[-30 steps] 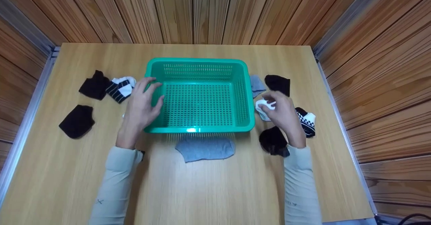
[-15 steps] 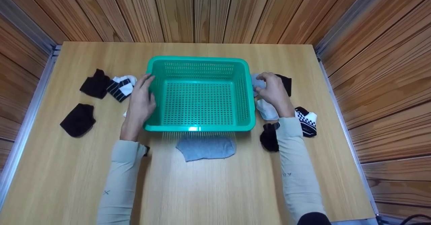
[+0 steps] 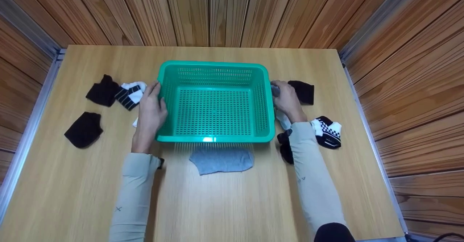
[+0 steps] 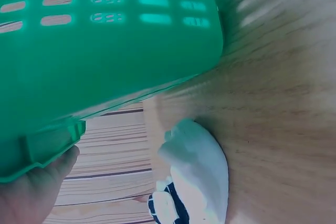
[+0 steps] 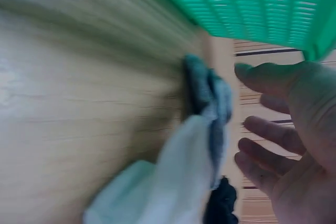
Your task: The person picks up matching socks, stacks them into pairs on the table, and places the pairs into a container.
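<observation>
In the head view a green plastic basket stands mid-table with nothing in it. My left hand holds its left rim, thumb over the edge; in the left wrist view the fingertips lie against the rim's underside. My right hand is at the basket's right side, partly over a grey sock and a white sock. In the right wrist view its fingers are spread and relaxed, with the thumb just below the rim. A grey-blue sock lies flat in front of the basket.
Left of the basket lie black socks and a black-and-white striped sock. On the right are a black sock, a checkered sock and another black sock. Wood-panel walls enclose the table's back and sides.
My right hand has moved from above the white sock to the basket's right side. My left hand has shifted from inside the rim to its outer left edge. The basket has hardly moved.
</observation>
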`<state>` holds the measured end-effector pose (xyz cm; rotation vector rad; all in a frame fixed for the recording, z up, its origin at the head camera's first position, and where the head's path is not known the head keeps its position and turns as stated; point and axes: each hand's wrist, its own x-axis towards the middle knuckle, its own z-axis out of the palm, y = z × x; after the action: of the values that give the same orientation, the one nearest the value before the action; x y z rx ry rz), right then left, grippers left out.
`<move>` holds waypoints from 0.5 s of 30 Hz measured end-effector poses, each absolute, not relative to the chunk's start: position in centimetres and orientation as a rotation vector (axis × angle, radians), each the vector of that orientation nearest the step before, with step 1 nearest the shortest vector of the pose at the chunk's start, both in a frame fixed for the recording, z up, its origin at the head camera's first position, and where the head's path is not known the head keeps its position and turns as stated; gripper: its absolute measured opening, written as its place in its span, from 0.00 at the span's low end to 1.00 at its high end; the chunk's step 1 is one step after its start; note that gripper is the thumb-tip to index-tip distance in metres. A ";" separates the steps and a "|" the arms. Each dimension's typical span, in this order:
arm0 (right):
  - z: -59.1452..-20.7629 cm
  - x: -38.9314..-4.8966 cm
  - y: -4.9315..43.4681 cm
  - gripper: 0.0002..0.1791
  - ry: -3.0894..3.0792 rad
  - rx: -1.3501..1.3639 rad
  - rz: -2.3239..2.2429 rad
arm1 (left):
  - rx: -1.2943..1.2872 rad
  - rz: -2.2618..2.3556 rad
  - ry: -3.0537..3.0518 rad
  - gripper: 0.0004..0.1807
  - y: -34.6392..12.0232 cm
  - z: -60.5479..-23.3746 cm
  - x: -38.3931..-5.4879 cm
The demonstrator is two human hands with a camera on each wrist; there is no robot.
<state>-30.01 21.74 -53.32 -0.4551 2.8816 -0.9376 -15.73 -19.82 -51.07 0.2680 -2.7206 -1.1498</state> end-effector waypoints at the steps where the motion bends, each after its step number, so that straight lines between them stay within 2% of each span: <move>1: -53.6 -30.1 21.7 0.22 2.879 -0.459 -0.933 | 0.274 -1.155 -2.720 0.30 -19.8 -51.1 -15.7; 15: -55.0 -30.5 21.7 0.26 2.879 -0.372 -0.801 | 0.303 -1.188 -2.743 0.30 -19.9 -51.3 -15.9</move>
<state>-30.53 21.68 -55.04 -0.3716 2.8791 -0.8007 -15.88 -19.88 -51.30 0.3034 -2.7426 -1.1876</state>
